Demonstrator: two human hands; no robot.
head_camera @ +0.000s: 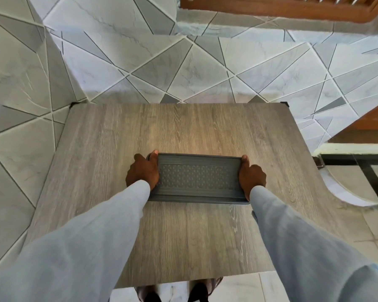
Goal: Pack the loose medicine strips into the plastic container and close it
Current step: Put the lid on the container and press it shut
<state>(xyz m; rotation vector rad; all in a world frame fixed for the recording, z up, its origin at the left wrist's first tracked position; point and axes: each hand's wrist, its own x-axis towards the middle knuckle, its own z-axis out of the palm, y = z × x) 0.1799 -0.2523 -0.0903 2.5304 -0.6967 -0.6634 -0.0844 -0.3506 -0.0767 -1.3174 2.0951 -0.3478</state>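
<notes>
A dark grey plastic container point(198, 177) with a dotted, ribbed lid lies flat on the wooden table point(183, 127), lid on top. My left hand point(142, 171) grips its left end, thumb laid over the far left corner. My right hand point(251, 176) grips the right end, thumb on the far right corner. Both arms wear light blue sleeves. No medicine strips show anywhere; the inside of the container is hidden by the lid.
The table stands against a tiled wall with grey geometric lines point(162, 62). A glass-topped table with a black frame point(358, 166) sits to the right. A wooden piece point(282, 5) hangs at the top. My feet point(177, 290) show below the near table edge.
</notes>
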